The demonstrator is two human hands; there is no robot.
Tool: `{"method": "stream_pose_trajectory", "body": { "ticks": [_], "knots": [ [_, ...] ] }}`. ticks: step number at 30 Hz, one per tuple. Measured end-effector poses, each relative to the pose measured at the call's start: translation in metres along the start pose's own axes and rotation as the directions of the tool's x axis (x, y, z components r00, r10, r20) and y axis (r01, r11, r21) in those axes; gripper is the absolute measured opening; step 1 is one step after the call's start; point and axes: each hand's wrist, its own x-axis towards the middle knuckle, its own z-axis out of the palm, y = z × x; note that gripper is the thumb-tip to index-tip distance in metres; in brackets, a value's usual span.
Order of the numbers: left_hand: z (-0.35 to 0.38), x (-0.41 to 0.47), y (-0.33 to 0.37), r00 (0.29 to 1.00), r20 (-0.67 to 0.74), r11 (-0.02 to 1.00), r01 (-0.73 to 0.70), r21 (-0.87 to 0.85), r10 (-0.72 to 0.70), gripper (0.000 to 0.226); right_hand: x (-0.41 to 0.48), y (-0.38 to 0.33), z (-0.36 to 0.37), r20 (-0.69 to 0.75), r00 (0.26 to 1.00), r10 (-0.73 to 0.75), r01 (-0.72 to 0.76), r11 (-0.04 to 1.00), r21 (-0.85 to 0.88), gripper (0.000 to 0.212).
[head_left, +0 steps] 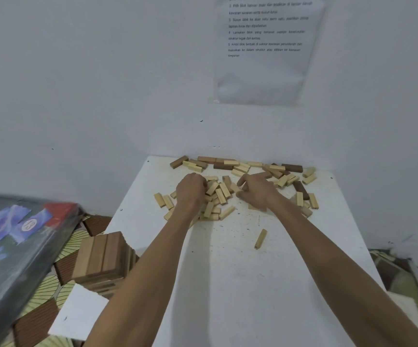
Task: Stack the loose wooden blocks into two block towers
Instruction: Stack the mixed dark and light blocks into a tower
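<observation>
Several loose wooden blocks [219, 194], pale and dark brown, lie scattered over the far half of the white table [240, 284]. My left hand [190, 189] is curled into the left side of the pile and grips pale blocks. My right hand [255, 190] rests on the pile's right side with curled fingers pinching a pale block. One pale block [260, 238] lies alone nearer to me. A stacked tower of larger brown blocks [104, 259] stands at the table's left edge, beside my left forearm.
A white wall rises just behind the table, with a printed paper sheet [265, 48] taped on it. A plastic-wrapped bundle [15, 246] lies on the patterned floor to the left. Floor clutter [403, 276] shows at the right.
</observation>
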Motion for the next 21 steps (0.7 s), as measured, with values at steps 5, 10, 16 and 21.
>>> {"method": "stream_pose_trajectory", "body": {
  "ticks": [5,10,16,21],
  "knots": [
    [0.003,0.002,0.001,1.000,0.013,0.998,0.015,-0.061,-0.014,0.020,0.003,-0.012,0.011,-0.068,0.996,-0.053,0.030,0.949,-0.313,0.043],
    [0.002,0.006,0.006,0.997,0.060,0.992,0.047,-0.117,-0.040,0.019,0.003,-0.022,0.009,0.182,0.948,-0.262,0.314,0.868,-0.385,0.065],
    [0.001,0.011,0.006,0.994,0.093,0.985,0.074,-0.155,-0.060,0.015,-0.005,-0.025,0.025,-0.050,0.938,-0.343,0.323,0.918,-0.232,0.035],
    [0.000,0.008,0.003,0.989,0.123,0.979,0.108,-0.174,-0.087,0.013,-0.003,-0.010,0.024,-0.214,0.941,-0.261,0.255,0.965,-0.053,0.016]
  ]
}}
